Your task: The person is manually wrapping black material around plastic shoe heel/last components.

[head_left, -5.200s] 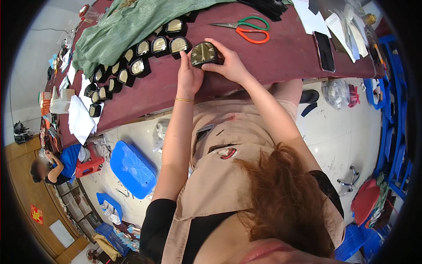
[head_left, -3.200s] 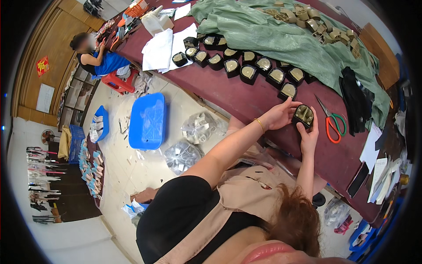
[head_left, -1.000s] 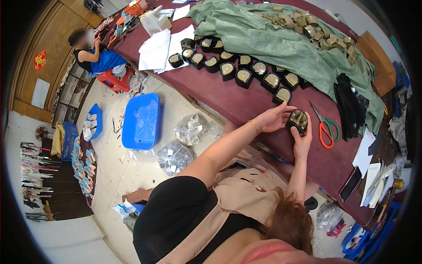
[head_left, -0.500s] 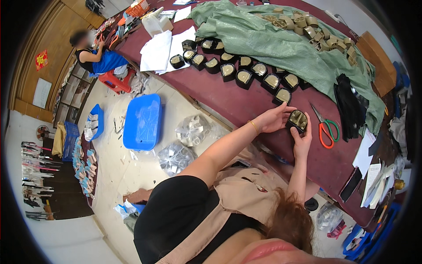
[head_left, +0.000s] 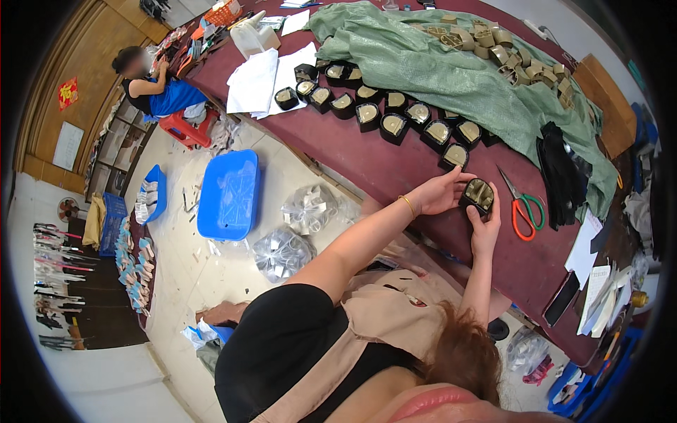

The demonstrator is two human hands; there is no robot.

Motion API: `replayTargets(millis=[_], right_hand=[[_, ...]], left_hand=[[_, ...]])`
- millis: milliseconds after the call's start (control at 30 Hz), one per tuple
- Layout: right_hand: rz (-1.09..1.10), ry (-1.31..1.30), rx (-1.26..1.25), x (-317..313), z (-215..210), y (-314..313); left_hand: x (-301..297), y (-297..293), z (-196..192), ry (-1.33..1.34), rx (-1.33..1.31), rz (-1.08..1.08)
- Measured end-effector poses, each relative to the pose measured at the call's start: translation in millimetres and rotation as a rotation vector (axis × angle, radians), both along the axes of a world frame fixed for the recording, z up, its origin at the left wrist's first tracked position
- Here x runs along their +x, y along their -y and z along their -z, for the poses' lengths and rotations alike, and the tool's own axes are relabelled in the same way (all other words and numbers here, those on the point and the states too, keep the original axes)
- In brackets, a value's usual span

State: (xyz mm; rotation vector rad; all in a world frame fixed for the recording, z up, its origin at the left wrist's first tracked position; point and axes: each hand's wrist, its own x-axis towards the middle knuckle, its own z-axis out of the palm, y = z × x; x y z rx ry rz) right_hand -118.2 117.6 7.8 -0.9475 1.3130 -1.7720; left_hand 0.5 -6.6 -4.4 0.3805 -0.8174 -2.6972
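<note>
The right hand [head_left: 485, 224] pinches a shoe heel [head_left: 479, 197] between its thumb and fingers, just above the near edge of the dark red table [head_left: 395, 173]. The heel is D-shaped, smooth and shiny black outside, with a hollow gold inside. Its open face looks up, and its round end points away from the person. Its depth is hidden, so I can't tell its long axis. The left hand [head_left: 443, 192] has loosely bent fingers by the heel's left side; I can't tell if they grip. Other black heels [head_left: 393, 127] sit near a crinkly green sheet [head_left: 423, 74].
</note>
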Motion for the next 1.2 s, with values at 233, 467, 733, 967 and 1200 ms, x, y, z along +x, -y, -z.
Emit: replayTargets(millis=[233, 467, 733, 967, 1200], right_hand=[[-0.005, 0.038, -0.006, 2.0, -3.5, 0.3], [-0.01, 0.046, -0.009, 3.9, -3.3, -0.7], [0.002, 0.051, -0.03, -0.4, -11.2, -1.6], [0.008, 0.118, -0.044, 5.2, 3.5, 0.0], [-0.016, 0.218, -0.048, -2.1, 1.0, 5.0]], left_hand=[[-0.9, 2.2, 2.4, 0.008, -0.002, -0.014], [2.1, -0.9, 0.2, 0.016, -0.019, -0.011], [-3.1, 1.0, 4.5, -0.002, -0.056, -0.031], [38.7, -20.7, -56.2, 0.406, -0.764, -0.448], [96.1, -6.6, -232.9, 0.142, -1.733, -1.21]])
